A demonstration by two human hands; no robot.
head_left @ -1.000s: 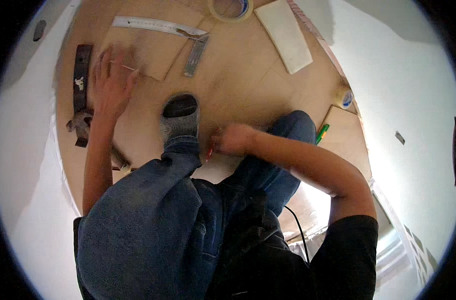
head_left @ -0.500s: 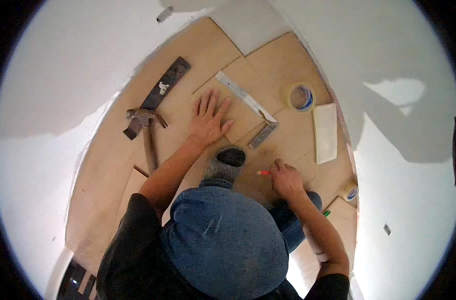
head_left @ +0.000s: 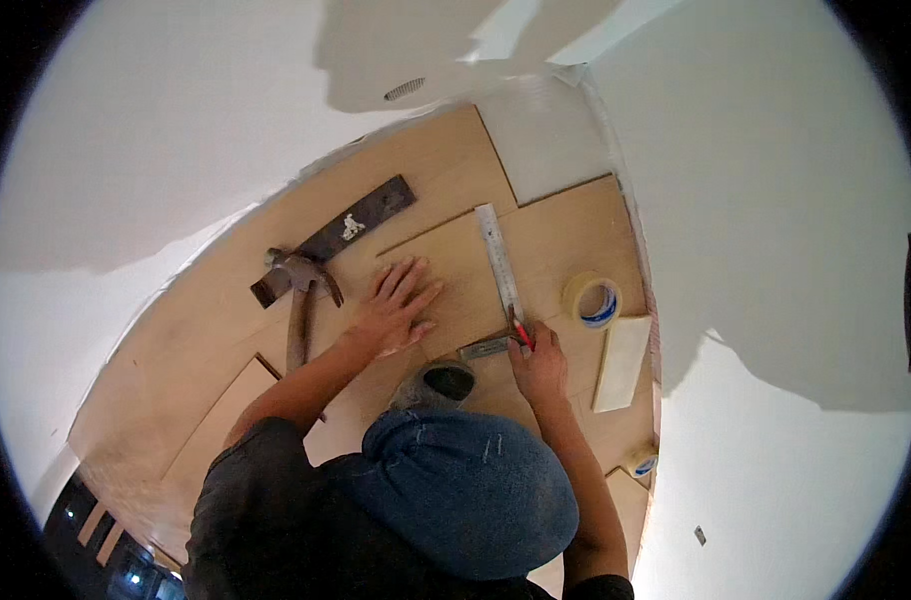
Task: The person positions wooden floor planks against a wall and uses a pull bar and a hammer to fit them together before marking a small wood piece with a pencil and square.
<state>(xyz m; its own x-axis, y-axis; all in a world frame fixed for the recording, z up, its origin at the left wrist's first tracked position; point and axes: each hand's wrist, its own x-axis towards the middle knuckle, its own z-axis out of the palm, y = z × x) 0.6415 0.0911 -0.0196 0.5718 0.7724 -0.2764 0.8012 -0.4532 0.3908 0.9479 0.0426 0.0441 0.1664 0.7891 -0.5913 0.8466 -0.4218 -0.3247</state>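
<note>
My left hand [head_left: 396, 308] lies flat on a light wood floor plank [head_left: 446, 262], fingers spread, holding nothing. My right hand [head_left: 542, 368] grips a red pencil [head_left: 525, 335] beside the corner of a metal try square [head_left: 497, 250]. The pencil overlaps that corner in the view; whether its tip touches the plank I cannot tell. The square's long pale blade points away from me and its short grey arm [head_left: 488, 347] runs leftward, in front of my shod foot [head_left: 448, 380].
Left of my left hand a claw hammer [head_left: 299, 310] rests across a dark metal bar [head_left: 378, 207]. To the right are a tape roll [head_left: 579, 292], a pale strip [head_left: 623, 364] and a smaller roll [head_left: 642, 463]. Beyond the planks shows grey subfloor [head_left: 551, 150]; white walls curve around.
My right hand has moved forward with the pencil to the square's corner. The view has swung round, and the square sits at a different angle. My left hand stays flat on the planks.
</note>
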